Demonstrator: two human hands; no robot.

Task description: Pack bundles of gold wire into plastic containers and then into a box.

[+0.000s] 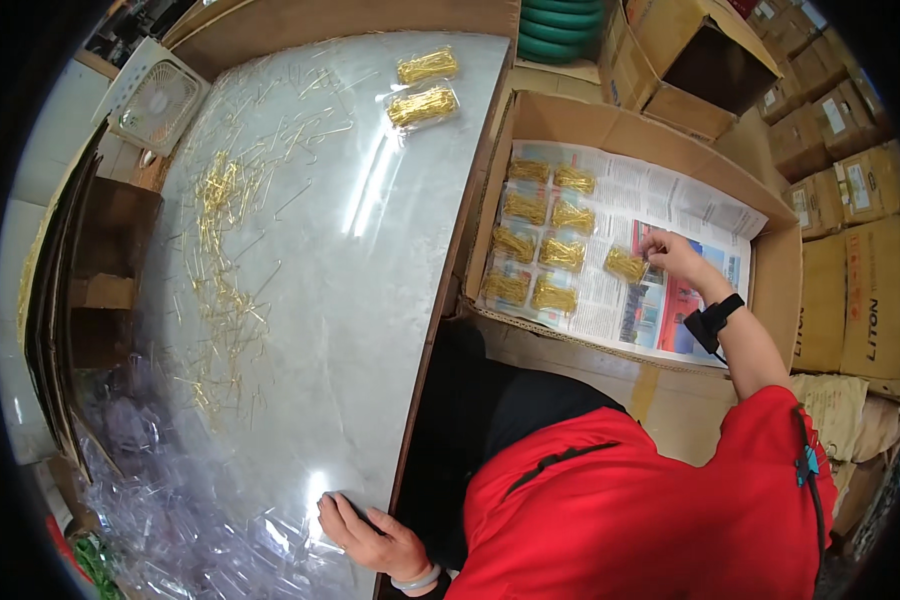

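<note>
My right hand [676, 256] reaches into the open cardboard box [785, 290], its fingers pinching the edge of a clear pack of gold wire hooks [625, 264] over the newspaper lining [680, 190]. Left of that pack, several similar packs [562, 253] lie in two columns. My left hand [375, 540] lies on the near edge of the grey table [360, 350], fingers extended and nothing visible in them. Beside it is a heap of clear plastic packaging [200, 510]. Loose gold wire hooks [215, 215] are strewn along the table's left half.
Two more filled packs [422, 104] lie at the table's far end. A white fan [158, 100] stands at the far left, above stacked cardboard [55, 300]. Stacked cartons [850, 190] line the right side, and an open carton [705, 60] stands behind the lined box.
</note>
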